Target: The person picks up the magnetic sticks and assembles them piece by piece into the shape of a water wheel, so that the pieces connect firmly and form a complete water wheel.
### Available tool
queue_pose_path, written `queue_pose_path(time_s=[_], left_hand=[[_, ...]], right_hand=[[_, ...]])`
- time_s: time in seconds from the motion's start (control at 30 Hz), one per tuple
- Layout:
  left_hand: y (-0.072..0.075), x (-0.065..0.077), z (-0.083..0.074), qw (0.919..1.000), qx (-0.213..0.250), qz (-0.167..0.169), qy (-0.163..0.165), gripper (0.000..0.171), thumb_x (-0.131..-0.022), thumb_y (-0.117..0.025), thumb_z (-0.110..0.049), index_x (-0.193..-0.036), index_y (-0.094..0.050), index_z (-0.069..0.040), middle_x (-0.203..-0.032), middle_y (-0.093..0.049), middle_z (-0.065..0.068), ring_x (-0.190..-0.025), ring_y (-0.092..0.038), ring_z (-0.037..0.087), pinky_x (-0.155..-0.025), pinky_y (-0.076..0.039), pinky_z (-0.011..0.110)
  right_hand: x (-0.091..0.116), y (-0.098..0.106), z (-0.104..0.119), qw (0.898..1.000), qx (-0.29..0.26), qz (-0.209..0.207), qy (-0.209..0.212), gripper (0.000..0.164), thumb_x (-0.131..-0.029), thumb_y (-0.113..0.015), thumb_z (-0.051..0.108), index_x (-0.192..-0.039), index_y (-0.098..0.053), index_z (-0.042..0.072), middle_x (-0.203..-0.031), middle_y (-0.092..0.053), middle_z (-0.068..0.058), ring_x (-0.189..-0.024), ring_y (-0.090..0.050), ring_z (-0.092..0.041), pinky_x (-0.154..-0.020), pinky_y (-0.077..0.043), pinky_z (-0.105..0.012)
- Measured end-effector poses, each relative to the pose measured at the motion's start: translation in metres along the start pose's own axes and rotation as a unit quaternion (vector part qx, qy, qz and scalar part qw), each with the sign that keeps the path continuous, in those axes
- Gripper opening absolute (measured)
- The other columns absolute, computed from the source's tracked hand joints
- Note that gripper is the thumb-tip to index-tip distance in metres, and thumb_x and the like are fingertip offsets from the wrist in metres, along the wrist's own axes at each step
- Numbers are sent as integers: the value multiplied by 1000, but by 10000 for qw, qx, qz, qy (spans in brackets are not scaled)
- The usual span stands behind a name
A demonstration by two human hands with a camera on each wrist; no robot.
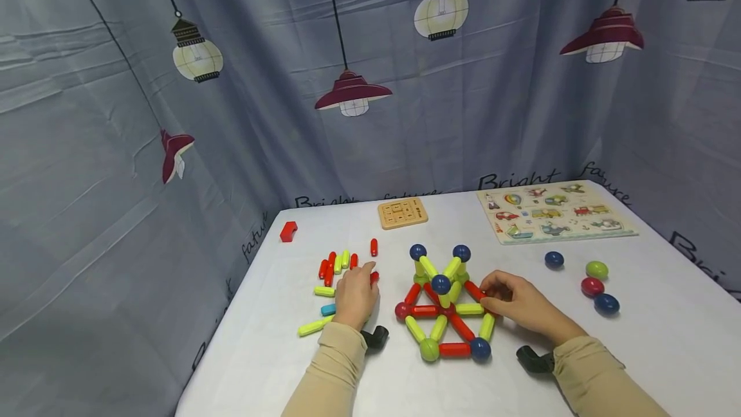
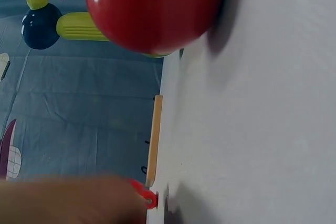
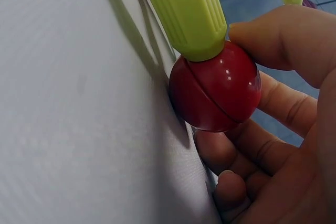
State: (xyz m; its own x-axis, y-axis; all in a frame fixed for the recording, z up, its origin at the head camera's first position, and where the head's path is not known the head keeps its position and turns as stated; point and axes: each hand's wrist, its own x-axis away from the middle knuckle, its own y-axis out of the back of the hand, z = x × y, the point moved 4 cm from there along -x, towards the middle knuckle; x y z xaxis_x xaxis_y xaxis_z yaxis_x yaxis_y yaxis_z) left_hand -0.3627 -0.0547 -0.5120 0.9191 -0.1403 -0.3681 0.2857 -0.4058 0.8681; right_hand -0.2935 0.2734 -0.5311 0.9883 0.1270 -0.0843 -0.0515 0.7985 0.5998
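A structure of magnetic rods and balls stands mid-table, with a red ball [image 1: 403,311] at its left corner, a green ball [image 1: 429,349] in front and a raised blue ball [image 1: 441,284] on top. My right hand [image 1: 518,301] pinches the red ball [image 3: 215,90] at its right corner, where a yellow-green rod [image 3: 186,14] joins it. To the left of the structure, my left hand [image 1: 354,296] has a red magnetic rod [image 1: 374,277] at its fingertips and appears to pinch it. That hand [image 2: 68,200] looks blurred in the left wrist view, beside a red rod end [image 2: 150,200].
Loose red and yellow-green rods [image 1: 314,326] lie at the left, with a blue piece [image 1: 328,309] and a red block [image 1: 288,231]. Farther back are a wooden board [image 1: 402,213] and a picture puzzle [image 1: 556,212]. Several loose balls [image 1: 606,304] rest at the right.
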Motion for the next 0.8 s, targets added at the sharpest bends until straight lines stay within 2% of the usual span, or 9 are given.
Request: queue_pose_path(time_s=[0.07,0.13,0.23,0.3,0.37,0.47,0.63,0.8], left_hand=[[2,1,-2,9986,522,62,-110,44,-93,-74,-19,-137,-66,-15,-112,-69,5,-95,-64,21,-85,-58,36],[4,1,-6,9911,1288,120,-330,44,-93,-73,-19,-136,-66,-15,-111,-65,3,-93,-63,15,-83,-58,30],[9,3,-15,9677,2340,371,-862,37,-93,-74,-19,-129,-69,-17,-109,-64,-2,-91,-64,10,-81,-58,26],[12,4,-21,9528,2698,711,-1196,31,-93,-76,-20,-123,-70,-20,-109,-67,-7,-91,-65,8,-83,-57,26],[13,6,-25,9434,2797,1128,-1381,27,-94,-76,-21,-120,-69,-22,-109,-69,-11,-93,-65,6,-84,-57,26],[13,8,-28,9409,2617,1568,-1472,24,-95,-75,-23,-117,-68,-22,-106,-69,-15,-94,-63,3,-85,-55,25],[12,12,-26,9421,2559,1686,-1361,27,-95,-75,-29,-120,-68,-22,-98,-69,-16,-90,-63,5,-82,-55,25],[11,16,-26,9333,2677,1911,-1444,24,-93,-77,-29,-114,-67,-25,-94,-68,-15,-86,-64,6,-78,-56,23]], right_hand=[[1,-1,-1,10000,8,1,-4,24,-92,-77,26,-110,-66,14,-93,-64,-3,-84,-56,-21,-68,-50,-26],[2,-1,-2,10000,40,6,-1,24,-92,-76,26,-110,-66,14,-93,-64,-2,-84,-56,-20,-68,-50,-26],[2,0,-2,10000,53,-1,36,24,-92,-76,25,-111,-66,14,-93,-64,-3,-83,-56,-20,-67,-49,-26],[2,2,0,10000,56,-24,63,24,-93,-76,25,-111,-66,14,-94,-64,-3,-83,-56,-21,-67,-49,-25],[1,3,2,10000,30,-41,75,24,-93,-75,24,-111,-66,13,-94,-64,-3,-84,-56,-21,-68,-49,-25],[0,4,3,9999,65,-16,105,24,-93,-75,25,-112,-66,13,-95,-65,-3,-84,-56,-20,-68,-49,-25],[1,3,4,9999,35,49,147,25,-93,-75,24,-113,-66,12,-96,-65,-3,-85,-57,-20,-69,-49,-25],[2,1,3,9999,13,91,123,24,-94,-75,24,-113,-66,13,-96,-66,-2,-85,-57,-20,-70,-50,-24]])
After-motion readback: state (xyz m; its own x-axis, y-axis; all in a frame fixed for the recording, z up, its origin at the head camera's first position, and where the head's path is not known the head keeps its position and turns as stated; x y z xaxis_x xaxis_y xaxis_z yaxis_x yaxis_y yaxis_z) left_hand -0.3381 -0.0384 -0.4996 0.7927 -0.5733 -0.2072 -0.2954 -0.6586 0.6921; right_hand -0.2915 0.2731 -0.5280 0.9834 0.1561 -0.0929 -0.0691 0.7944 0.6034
